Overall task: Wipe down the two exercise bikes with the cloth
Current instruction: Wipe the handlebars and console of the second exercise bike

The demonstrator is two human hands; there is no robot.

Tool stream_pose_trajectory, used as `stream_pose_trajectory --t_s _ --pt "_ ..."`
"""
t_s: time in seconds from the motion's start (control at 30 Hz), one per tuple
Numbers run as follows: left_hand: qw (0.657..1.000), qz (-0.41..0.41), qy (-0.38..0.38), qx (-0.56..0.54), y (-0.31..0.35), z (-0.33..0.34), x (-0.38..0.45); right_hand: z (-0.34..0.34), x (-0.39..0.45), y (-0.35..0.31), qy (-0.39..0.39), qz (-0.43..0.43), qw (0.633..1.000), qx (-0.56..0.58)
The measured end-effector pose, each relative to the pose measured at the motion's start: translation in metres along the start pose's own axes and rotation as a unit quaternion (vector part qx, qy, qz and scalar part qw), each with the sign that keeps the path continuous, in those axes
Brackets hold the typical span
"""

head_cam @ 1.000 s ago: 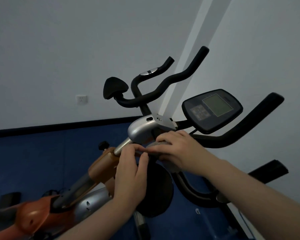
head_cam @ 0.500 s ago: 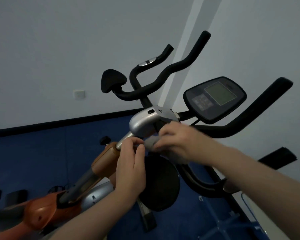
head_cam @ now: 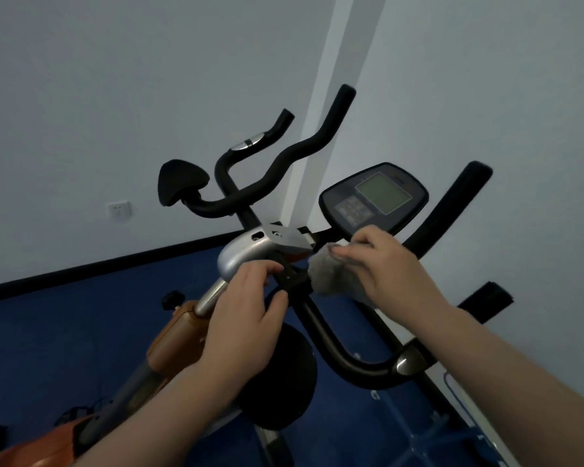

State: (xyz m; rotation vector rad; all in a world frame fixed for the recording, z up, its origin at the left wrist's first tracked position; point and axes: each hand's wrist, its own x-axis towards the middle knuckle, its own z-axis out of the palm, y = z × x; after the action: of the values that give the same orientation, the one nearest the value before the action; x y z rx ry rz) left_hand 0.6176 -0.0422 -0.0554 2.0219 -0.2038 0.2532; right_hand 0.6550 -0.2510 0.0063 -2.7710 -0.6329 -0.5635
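An orange and silver exercise bike (head_cam: 179, 335) fills the middle of the view, with black handlebars (head_cam: 284, 156) and a dark console (head_cam: 373, 198). My left hand (head_cam: 246, 315) grips the silver stem just below the silver handlebar cap (head_cam: 246, 251). My right hand (head_cam: 385, 264) holds a grey fluffy cloth (head_cam: 331, 274), pressed against the black bar below the console. A second bike is not clearly distinguishable.
White walls meet in a corner behind the bike, with a wall socket (head_cam: 118, 210) at the left. The floor (head_cam: 64, 332) is blue. A black round disc (head_cam: 280, 375) sits under my left hand. A black flat bar (head_cam: 486, 299) sticks out at the right.
My right hand with the cloth has moved right and up, away from my left hand, toward the console. The view has tilted slightly.
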Motion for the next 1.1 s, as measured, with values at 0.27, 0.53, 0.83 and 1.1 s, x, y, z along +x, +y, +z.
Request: stream_pose_trajectory --t_s 0.27,0.53,0.83,1.1 --pt "0.998 -0.034 -0.047 -0.021 0.017 0.007 0.029 0.017 -0.021 -0.011 0.027 0.101 0.994 0.011" --pt "0.989 -0.084 -0.065 -0.102 0.007 0.005 0.029 0.019 -0.004 -0.037 0.041 0.13 0.99 0.034" --pt "0.988 -0.019 -0.139 -0.059 0.01 0.005 0.031 -0.002 -0.022 0.001 0.155 0.232 0.958 -0.061" --pt "0.98 0.003 -0.164 -0.114 0.034 0.025 0.06 0.045 -0.026 -0.053 0.244 0.3 0.915 0.113"
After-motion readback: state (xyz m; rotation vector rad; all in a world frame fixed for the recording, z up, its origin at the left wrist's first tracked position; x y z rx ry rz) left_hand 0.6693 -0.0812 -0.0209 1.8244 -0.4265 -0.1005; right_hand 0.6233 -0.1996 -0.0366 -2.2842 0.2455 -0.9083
